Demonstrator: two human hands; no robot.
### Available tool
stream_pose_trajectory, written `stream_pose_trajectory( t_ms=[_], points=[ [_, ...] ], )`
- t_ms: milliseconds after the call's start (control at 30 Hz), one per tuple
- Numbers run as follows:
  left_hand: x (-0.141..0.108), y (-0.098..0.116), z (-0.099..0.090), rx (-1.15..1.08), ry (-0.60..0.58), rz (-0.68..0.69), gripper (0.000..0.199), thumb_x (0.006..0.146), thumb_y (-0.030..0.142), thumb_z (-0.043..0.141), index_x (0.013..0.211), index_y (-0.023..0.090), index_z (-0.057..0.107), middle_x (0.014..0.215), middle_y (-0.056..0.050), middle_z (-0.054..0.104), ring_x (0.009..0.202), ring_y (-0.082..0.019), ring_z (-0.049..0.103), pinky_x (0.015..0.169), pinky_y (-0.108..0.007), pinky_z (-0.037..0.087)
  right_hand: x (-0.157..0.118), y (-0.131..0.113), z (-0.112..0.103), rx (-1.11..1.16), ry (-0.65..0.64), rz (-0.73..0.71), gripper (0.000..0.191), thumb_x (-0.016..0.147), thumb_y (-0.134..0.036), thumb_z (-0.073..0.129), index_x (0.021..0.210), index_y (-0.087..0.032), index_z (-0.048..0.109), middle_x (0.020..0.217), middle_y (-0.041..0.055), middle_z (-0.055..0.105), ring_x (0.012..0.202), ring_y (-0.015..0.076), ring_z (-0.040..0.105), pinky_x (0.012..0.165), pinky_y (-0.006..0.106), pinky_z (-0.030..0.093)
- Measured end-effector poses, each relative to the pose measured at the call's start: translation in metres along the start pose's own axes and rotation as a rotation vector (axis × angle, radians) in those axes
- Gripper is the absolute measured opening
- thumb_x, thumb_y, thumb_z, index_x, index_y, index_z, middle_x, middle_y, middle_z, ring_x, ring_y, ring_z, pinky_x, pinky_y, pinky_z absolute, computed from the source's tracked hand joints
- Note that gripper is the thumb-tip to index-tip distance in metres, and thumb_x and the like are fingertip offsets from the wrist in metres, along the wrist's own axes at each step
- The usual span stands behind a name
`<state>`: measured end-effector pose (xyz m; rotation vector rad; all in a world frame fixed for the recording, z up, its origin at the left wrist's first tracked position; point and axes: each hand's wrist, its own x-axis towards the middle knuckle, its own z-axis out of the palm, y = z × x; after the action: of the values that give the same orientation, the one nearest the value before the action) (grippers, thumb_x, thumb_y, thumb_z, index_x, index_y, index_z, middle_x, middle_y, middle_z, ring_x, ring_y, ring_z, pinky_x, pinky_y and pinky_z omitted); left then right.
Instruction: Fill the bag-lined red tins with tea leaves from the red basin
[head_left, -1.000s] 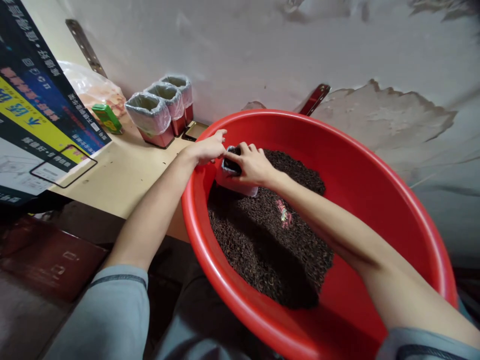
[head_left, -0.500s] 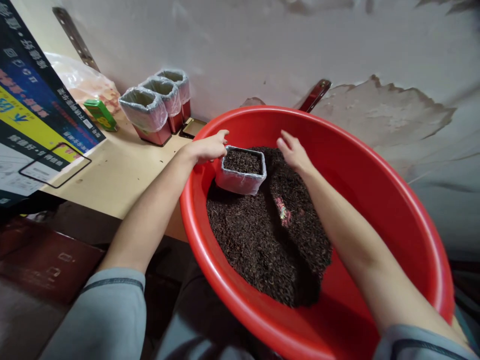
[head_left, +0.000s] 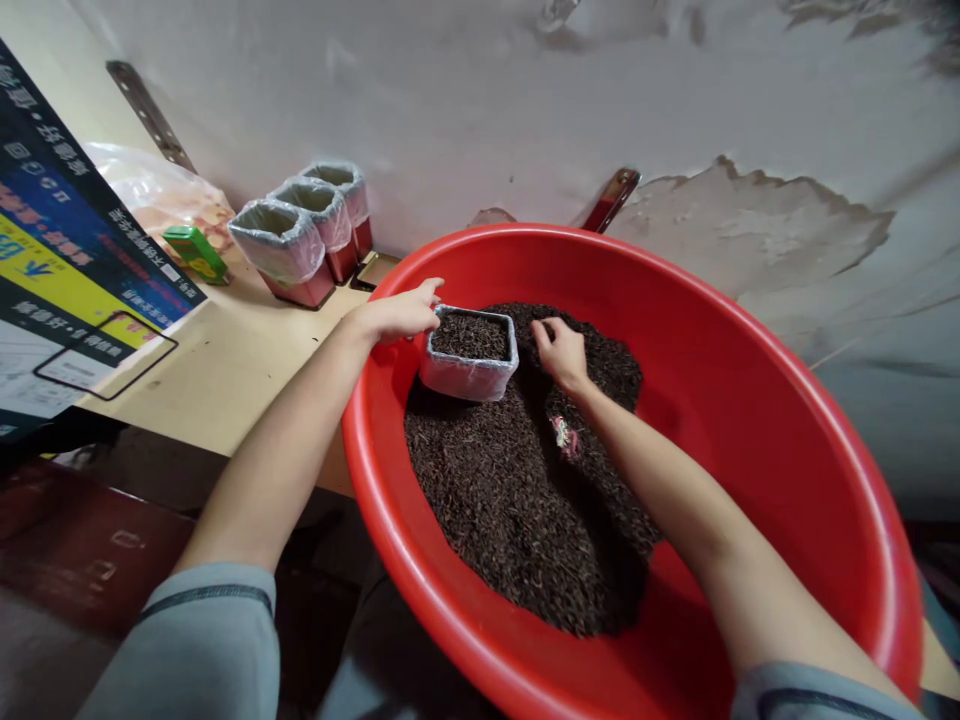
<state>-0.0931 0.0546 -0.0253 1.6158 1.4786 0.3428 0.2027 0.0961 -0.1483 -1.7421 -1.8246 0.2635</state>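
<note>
A red plastic tub [head_left: 757, 350] holds a heap of dark dried leaves that look like loose tea [head_left: 495, 490]. On the heap's far left sits a rectangular container [head_left: 469, 378], lined with clear plastic and filled with the same leaves. My left hand [head_left: 401, 312] is at the container's left edge, its thumb side against the rim and its index finger pointing out. To the right of the container, low over the leaves, my right hand [head_left: 562, 352] has its fingers curled together; what they hold, if anything, is hidden. A small colourful wrapper [head_left: 564, 437] lies on the leaves.
Three plastic-lined red containers [head_left: 281, 245] stand in a row on the wooden table [head_left: 232, 350]. Near them are a small green box [head_left: 196, 253], a plastic bag [head_left: 161, 190] and a dark tray-like lid [head_left: 375, 270]. A large printed carton [head_left: 67, 220] stands left. The wall is peeling.
My right hand has moved down and toward the container, and its stretched fingers have curled in. My left hand stays at the container's edge. The view has shifted slightly.
</note>
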Motion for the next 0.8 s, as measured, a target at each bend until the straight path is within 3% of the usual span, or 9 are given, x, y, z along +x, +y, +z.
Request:
stream_pose_trajectory(
  t_ms=[67,133,300,400,500,600,667,733,800],
  points=[
    [0.001,0.000,0.000,0.006,-0.015,-0.002,0.107,0.075,0.008,0.058,0.168,0.025,0.009,0.163,-0.014,0.043,0.108,-0.022,0.062,0.068,-0.026,0.044,0.010,-0.018,-0.017,0.155,0.118,-0.110,0.051,0.101,-0.060,0.044,0.105,-0.017,0.073,0.095,0.0118,0.078,0.085,0.0247,0.070,0.085,0.036,0.053],
    [0.001,0.001,0.000,0.012,-0.029,-0.001,0.110,0.073,0.008,0.057,0.169,0.024,0.007,0.157,-0.014,0.051,0.108,-0.023,0.062,0.067,-0.027,0.044,0.012,-0.046,-0.033,0.248,0.142,-0.234,0.053,0.101,-0.063,0.044,0.104,-0.018,0.072,0.084,0.0074,0.076,0.074,0.0210,0.067,0.077,0.033,0.053],
    [-0.002,0.003,-0.001,0.022,-0.045,0.004,0.112,0.070,0.009,0.056,0.169,0.021,0.006,0.150,-0.016,0.057,0.101,-0.024,0.063,0.068,-0.030,0.046,-0.008,-0.128,-0.053,0.069,-0.163,-0.528,0.038,0.099,-0.055,0.057,0.109,-0.023,0.075,0.098,0.0074,0.075,0.085,0.0229,0.068,0.079,0.036,0.052],
    [-0.002,0.002,0.000,0.026,-0.041,0.010,0.110,0.072,0.010,0.057,0.169,0.021,0.005,0.152,-0.016,0.056,0.097,-0.023,0.065,0.069,-0.030,0.047,-0.012,-0.147,-0.055,-0.073,-0.325,-0.629,0.035,0.096,-0.054,0.064,0.117,-0.028,0.076,0.110,0.0088,0.071,0.092,0.0252,0.067,0.082,0.039,0.053],
    [-0.001,-0.001,0.000,0.034,-0.036,0.036,0.108,0.075,0.011,0.056,0.169,0.024,0.005,0.153,-0.015,0.055,0.098,-0.022,0.065,0.068,-0.028,0.047,0.005,-0.128,-0.056,0.025,-0.254,-0.620,0.041,0.099,-0.055,0.058,0.124,-0.028,0.076,0.116,0.0107,0.069,0.100,0.0263,0.067,0.092,0.043,0.053],
    [0.001,-0.003,0.000,0.048,-0.032,0.044,0.110,0.073,0.010,0.057,0.169,0.023,0.005,0.153,-0.015,0.055,0.101,-0.023,0.065,0.067,-0.028,0.047,0.023,-0.082,-0.048,0.014,-0.115,-0.430,0.051,0.103,-0.052,0.048,0.138,-0.022,0.067,0.130,0.0161,0.066,0.120,0.0321,0.062,0.107,0.051,0.048],
    [0.002,-0.003,0.000,0.045,-0.037,0.034,0.112,0.070,0.009,0.057,0.169,0.020,0.005,0.153,-0.016,0.055,0.103,-0.024,0.065,0.066,-0.028,0.047,0.019,-0.052,-0.031,-0.123,-0.194,-0.225,0.059,0.102,-0.049,0.049,0.150,-0.017,0.056,0.146,0.0220,0.057,0.134,0.0383,0.054,0.111,0.058,0.043],
    [0.003,-0.002,-0.001,0.036,-0.040,0.029,0.113,0.068,0.008,0.057,0.169,0.018,0.005,0.154,-0.018,0.053,0.102,-0.024,0.064,0.066,-0.028,0.046,0.000,-0.028,-0.009,-0.222,-0.374,-0.063,0.059,0.101,-0.046,0.048,0.151,-0.014,0.053,0.153,0.0252,0.051,0.139,0.0400,0.050,0.110,0.059,0.044],
    [0.003,-0.002,-0.001,0.040,-0.040,0.033,0.114,0.067,0.008,0.056,0.169,0.018,0.006,0.154,-0.018,0.054,0.100,-0.024,0.064,0.065,-0.028,0.046,-0.023,-0.015,0.013,-0.243,-0.340,-0.037,0.057,0.101,-0.043,0.044,0.147,-0.012,0.054,0.151,0.0263,0.051,0.140,0.0395,0.049,0.110,0.057,0.044]
  ],
)
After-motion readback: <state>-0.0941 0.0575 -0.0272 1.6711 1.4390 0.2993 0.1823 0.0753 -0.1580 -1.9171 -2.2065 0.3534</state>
